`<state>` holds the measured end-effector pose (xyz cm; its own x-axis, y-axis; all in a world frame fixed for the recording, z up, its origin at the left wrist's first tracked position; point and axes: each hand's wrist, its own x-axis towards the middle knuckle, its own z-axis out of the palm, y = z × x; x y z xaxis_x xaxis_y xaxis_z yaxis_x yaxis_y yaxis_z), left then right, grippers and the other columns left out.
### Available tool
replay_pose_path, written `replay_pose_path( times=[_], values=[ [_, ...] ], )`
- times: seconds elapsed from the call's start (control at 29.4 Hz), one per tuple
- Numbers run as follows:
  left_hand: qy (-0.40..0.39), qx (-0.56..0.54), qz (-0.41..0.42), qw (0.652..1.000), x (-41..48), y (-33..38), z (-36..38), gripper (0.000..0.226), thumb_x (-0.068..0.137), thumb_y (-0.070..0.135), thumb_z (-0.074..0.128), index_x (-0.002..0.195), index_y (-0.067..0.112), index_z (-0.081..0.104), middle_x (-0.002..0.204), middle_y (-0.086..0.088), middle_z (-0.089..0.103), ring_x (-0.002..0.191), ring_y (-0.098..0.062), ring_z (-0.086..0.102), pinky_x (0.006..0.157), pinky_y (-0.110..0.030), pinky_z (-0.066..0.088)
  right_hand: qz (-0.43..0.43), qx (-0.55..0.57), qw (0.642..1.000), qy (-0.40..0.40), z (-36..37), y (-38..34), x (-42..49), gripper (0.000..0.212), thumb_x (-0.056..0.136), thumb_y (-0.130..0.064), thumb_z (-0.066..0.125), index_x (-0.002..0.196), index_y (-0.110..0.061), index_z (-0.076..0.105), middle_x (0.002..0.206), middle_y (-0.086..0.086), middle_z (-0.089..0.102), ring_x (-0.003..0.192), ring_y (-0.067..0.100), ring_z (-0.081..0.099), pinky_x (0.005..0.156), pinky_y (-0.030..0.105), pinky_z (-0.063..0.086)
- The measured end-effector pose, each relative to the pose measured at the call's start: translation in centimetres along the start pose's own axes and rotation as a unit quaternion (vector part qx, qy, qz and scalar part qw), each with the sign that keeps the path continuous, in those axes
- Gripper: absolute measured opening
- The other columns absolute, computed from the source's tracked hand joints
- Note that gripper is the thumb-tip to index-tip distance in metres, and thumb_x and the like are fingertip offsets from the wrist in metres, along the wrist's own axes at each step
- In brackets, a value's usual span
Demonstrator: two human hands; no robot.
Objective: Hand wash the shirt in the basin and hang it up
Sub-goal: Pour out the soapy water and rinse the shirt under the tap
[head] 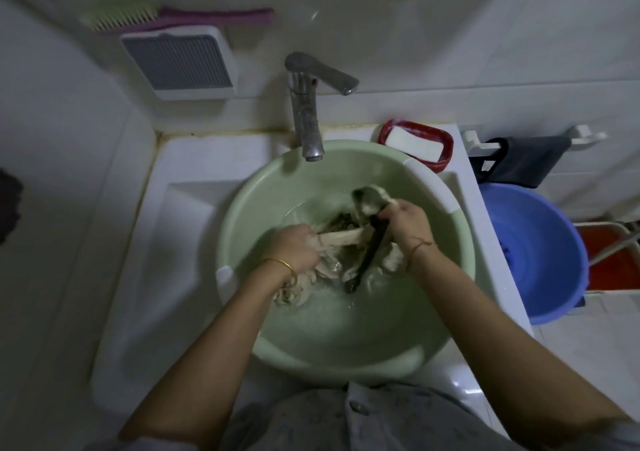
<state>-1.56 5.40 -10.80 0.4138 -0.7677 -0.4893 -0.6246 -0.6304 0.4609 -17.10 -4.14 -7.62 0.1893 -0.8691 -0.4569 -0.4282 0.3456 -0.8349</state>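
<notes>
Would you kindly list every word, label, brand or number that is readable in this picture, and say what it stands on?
There is none to read. The tap, the soap bar, the green basin, the blue basin and the shirt show no lettering; the tap bears only a small red dot.

The basin (pixel 263 187) is coloured pale green, with white patches set into its rim. The shirt (pixel 343 237) is seen in cream, crossed by black strips. The tap (pixel 304 114) is finished in silver and marked with a red dot. A white soap bar (pixel 414 145) is framed by a red dish (pixel 446 145). The tub (pixel 540 242) is coloured bright blue. A green comb (pixel 121 17) is fitted with a pink handle. A grey ribbed panel (pixel 180 62) is edged in white. A gold bangle (pixel 280 263) is worn.
</notes>
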Motion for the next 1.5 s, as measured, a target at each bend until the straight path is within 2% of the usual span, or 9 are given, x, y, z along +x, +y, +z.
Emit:
replay_pose_path(
  times=[0.37,0.65,0.85,0.99,1.19,1.26,1.33,1.43,1.5],
  values=[
    [0.172,-0.487,0.105,0.85,-3.0,2.9,-10.5,0.014,0.047,0.016,0.05,0.039,0.022,0.04,0.05,0.008,0.033,0.055,-0.013,0.029,0.055,-0.03,0.025,-0.147,-0.176,0.97,0.086,-2.4,-1.3,-0.5,0.025,0.093,-0.012,0.041,0.109,-0.004,0.058,0.101,0.013,0.061,0.102,0.029,0.054,0.083,0.03,0.038],
    [0.022,-0.07,0.032,0.997,-1.2,1.3,-6.1,0.017,0.074,0.034,0.047,0.075,0.019,0.055,0.092,-0.012,0.064,0.085,-0.022,0.054,0.074,-0.029,0.046,-0.208,-0.441,0.873,0.0,-1.5,-0.7,-0.7,0.047,0.091,-0.018,0.049,0.136,-0.014,0.035,0.125,0.015,0.046,0.11,0.034,0.05,0.09,0.045,0.048],
    [-0.037,0.151,0.079,0.985,0.4,0.8,-0.6,0.043,0.085,0.033,0.054,0.127,0.026,0.055,0.139,-0.007,0.046,0.129,-0.025,0.041,0.108,-0.028,0.031,-0.075,-0.572,0.815,-0.06,0.5,0.9,0.0,0.036,0.094,-0.02,0.041,0.129,-0.011,0.043,0.129,0.014,0.041,0.114,0.035,0.048,0.088,0.043,0.045],
    [-0.132,0.238,0.078,0.959,0.6,1.1,1.4,0.053,0.087,0.034,0.049,0.139,0.029,0.04,0.156,-0.005,0.017,0.141,-0.026,0.021,0.115,-0.037,0.023,0.016,-0.583,0.793,-0.175,1.8,3.3,1.2,0.077,0.087,-0.052,0.054,0.147,-0.017,0.02,0.147,0.018,0.022,0.125,0.042,0.039,0.1,0.047,0.038],
    [-0.29,0.228,0.07,0.927,-0.4,3.4,-0.1,0.047,0.09,0.041,0.053,0.126,0.012,0.059,0.125,-0.01,0.057,0.112,-0.025,0.054,0.094,-0.03,0.045,-0.106,-0.308,0.944,-0.048,2.3,2.9,3.8,0.051,0.085,-0.011,0.061,0.132,-0.014,0.042,0.135,0.013,0.042,0.121,0.033,0.045,0.103,0.039,0.038],
    [-0.192,0.135,0.041,0.971,0.4,3.1,-1.3,0.046,0.09,0.042,0.055,0.111,0.002,0.064,0.103,-0.014,0.063,0.096,-0.027,0.059,0.074,-0.027,0.044,-0.081,-0.189,0.979,0.011,2.1,2.1,4.1,0.036,0.084,-0.015,0.068,0.117,-0.005,0.055,0.119,0.012,0.054,0.109,0.028,0.053,0.098,0.036,0.042],
    [-0.013,0.093,0.034,0.995,1.3,2.1,-1.8,0.05,0.08,0.043,0.068,0.112,0.006,0.058,0.114,-0.014,0.06,0.107,-0.03,0.055,0.084,-0.029,0.044,-0.063,-0.106,0.992,-0.026,2.3,1.5,3.8,0.017,0.088,-0.017,0.064,0.099,-0.003,0.065,0.096,0.008,0.061,0.096,0.023,0.057,0.086,0.028,0.045],
    [-0.01,0.043,0.048,0.998,2.2,1.1,-1.2,0.093,0.065,0.043,0.079,0.142,0.02,0.032,0.144,-0.012,0.034,0.133,-0.032,0.033,0.109,-0.038,0.032,-0.081,0.007,0.991,-0.104,3.5,0.5,2.3,0.012,0.093,-0.01,0.056,0.084,-0.004,0.063,0.074,0.002,0.058,0.076,0.014,0.053,0.065,0.014,0.042],
    [0.007,0.023,0.083,0.996,2.8,1.0,-0.6,0.083,0.068,0.036,0.078,0.14,0.019,0.039,0.14,-0.013,0.04,0.131,-0.034,0.036,0.108,-0.039,0.033,-0.085,0.055,0.987,-0.124,3.8,0.1,1.7,0.02,0.094,-0.012,0.054,0.075,-0.012,0.058,0.068,-0.002,0.056,0.064,0.006,0.052,0.062,0.013,0.043]
  ],
)
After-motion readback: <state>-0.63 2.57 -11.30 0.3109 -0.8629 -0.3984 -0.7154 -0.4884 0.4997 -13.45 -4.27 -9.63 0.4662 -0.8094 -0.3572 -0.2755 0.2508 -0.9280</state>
